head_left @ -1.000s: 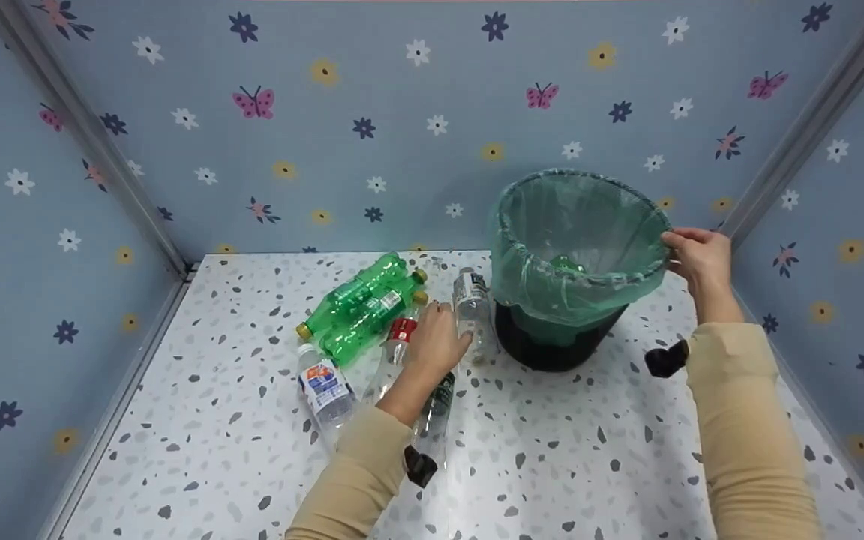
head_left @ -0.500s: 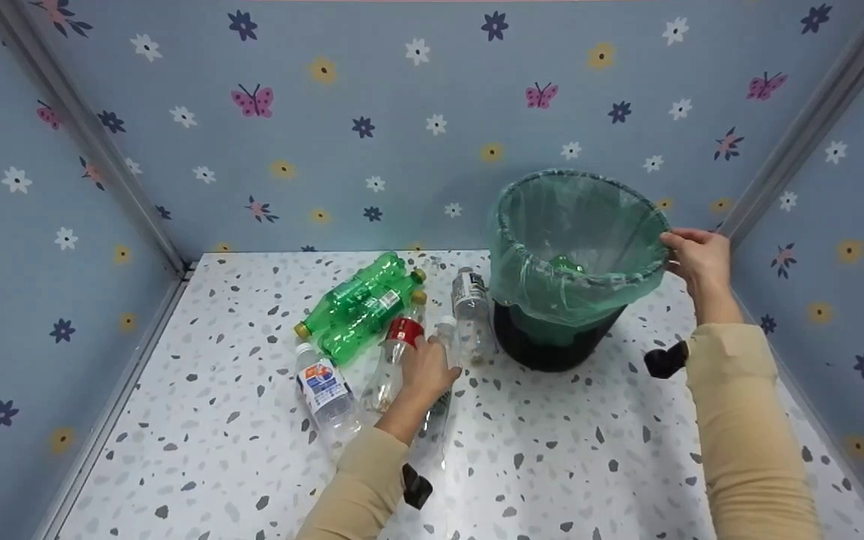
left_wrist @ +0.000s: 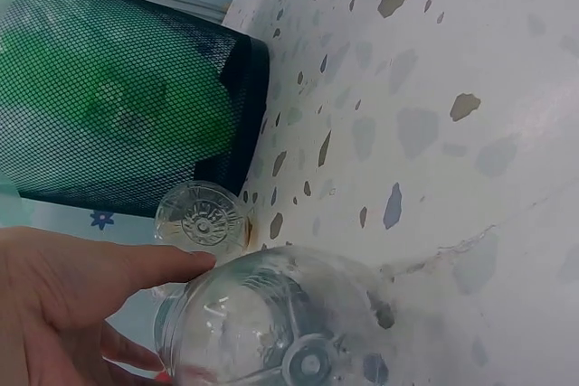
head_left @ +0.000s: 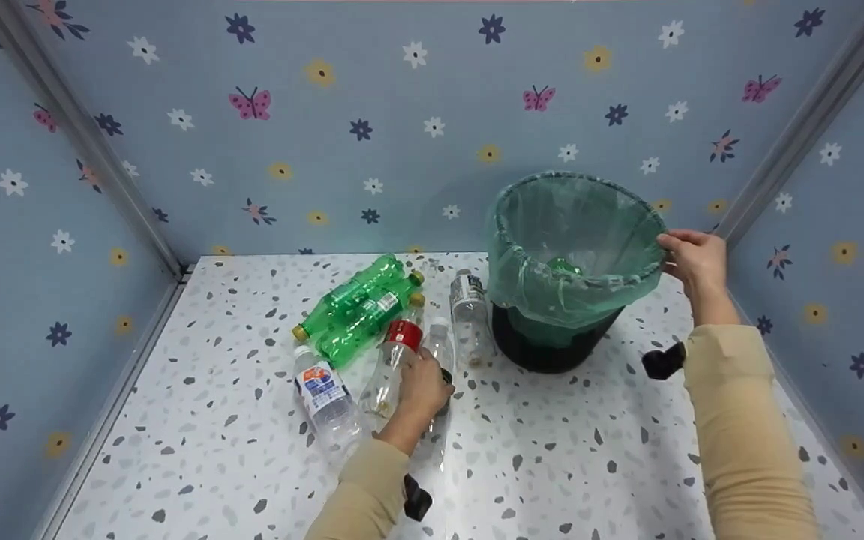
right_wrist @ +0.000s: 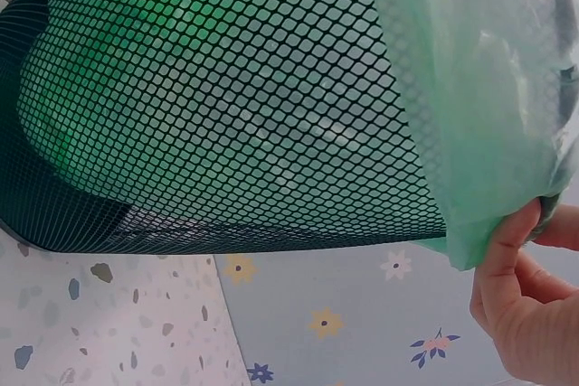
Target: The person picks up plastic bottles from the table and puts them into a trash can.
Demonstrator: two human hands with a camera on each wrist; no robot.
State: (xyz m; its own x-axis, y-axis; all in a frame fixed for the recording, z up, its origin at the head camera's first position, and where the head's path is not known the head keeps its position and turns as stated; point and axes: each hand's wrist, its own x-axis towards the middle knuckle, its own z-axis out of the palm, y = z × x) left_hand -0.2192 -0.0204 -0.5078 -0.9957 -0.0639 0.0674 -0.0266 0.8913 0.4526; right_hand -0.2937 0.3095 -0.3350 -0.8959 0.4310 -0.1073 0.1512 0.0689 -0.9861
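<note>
Speckled tabletop (head_left: 552, 450), left hand (head_left: 421, 382) grip curled round clear bottle (head_left: 436, 390) (lying flat), right hand (head_left: 691, 259) pinching bin rim (head_left: 653, 244).

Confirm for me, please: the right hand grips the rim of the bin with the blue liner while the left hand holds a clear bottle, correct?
Not quite: the liner is green, not blue, as the head view shows. The rest stands: the right hand grips the rim of the bin while the left hand holds a clear bottle.
</note>
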